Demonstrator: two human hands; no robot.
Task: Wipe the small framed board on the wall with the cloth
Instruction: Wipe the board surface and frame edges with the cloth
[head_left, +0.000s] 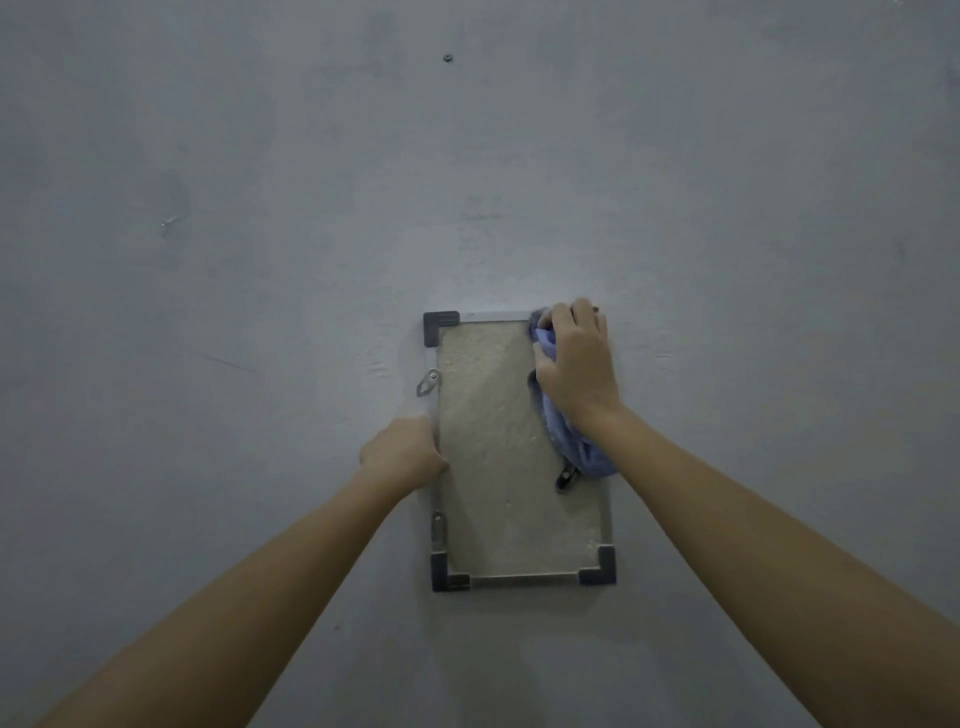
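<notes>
A small upright board (498, 467) with a thin metal frame and dark grey corner caps hangs on the grey wall, its face pale and speckled. My right hand (574, 358) holds a bunched blue cloth (571, 441) against the board's upper right corner, the cloth hanging down along the right edge. My left hand (405, 452) grips the left side of the frame about halfway up. The top right corner cap is hidden under my right hand.
A metal hanging tab (428, 382) sticks out from the frame's left side, and another bracket (439, 527) sits lower on that side. A dark clip (566, 478) shows under the cloth. A small screw (447, 57) sits in the wall high above.
</notes>
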